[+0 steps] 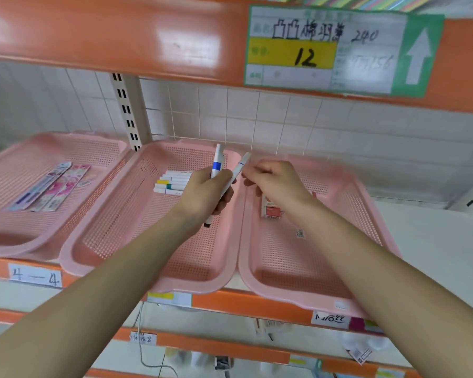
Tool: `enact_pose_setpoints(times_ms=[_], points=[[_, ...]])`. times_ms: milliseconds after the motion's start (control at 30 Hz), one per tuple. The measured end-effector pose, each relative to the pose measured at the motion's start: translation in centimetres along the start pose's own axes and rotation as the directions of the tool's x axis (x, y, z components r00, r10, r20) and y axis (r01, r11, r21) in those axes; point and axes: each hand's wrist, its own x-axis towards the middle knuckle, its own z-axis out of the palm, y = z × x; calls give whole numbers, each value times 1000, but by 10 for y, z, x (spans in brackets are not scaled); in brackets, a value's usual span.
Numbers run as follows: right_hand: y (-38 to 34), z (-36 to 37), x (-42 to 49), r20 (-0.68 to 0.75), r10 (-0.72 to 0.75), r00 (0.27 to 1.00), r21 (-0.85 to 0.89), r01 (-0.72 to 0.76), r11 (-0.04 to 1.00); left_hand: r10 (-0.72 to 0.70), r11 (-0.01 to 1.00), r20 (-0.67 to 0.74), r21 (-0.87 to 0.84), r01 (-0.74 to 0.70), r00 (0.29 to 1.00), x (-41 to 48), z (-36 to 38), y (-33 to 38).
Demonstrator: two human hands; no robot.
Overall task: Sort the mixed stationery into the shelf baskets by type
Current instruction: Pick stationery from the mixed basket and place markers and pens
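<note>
My left hand (205, 193) grips two white pens above the middle pink basket (115, 222): one with a blue band (216, 162) points up, the other (241, 166) leans right with its dark tip below my fist. My right hand (276, 181) hovers just right of the leaning pen's top, fingers curled, nothing visibly in them. Several white markers (172, 182) lie in the middle basket. The left basket (17, 236) holds flat packaged items (52, 186). A red-and-white box (271, 210) lies in the right basket (298, 268), partly hidden by my right wrist.
The three baskets sit side by side on an orange-edged shelf (243, 302). Another orange shelf with a price label (325, 50) hangs close overhead. A white tiled wall (257, 118) closes the back. Lower shelves hold small items and labels.
</note>
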Motion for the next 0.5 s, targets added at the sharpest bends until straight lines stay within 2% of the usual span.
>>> enact_pose_setpoints(times_ms=[100,300,400,500], points=[[-9,14,-5,52,50,997,85,-54,995,5,1000,16,-9,-5,1000,-5,-10,1],[-24,42,-3,148,221,964,238,-252,938,-2,999,35,48,0,999,-15,-41,-2],[-33,56,5,209,254,945,311,-310,898,30,989,-15,144,-28,999,-17,-60,-6],[-39,68,21,201,241,949,343,-299,891,2,993,-100,119,10,995,-15,-86,-9]])
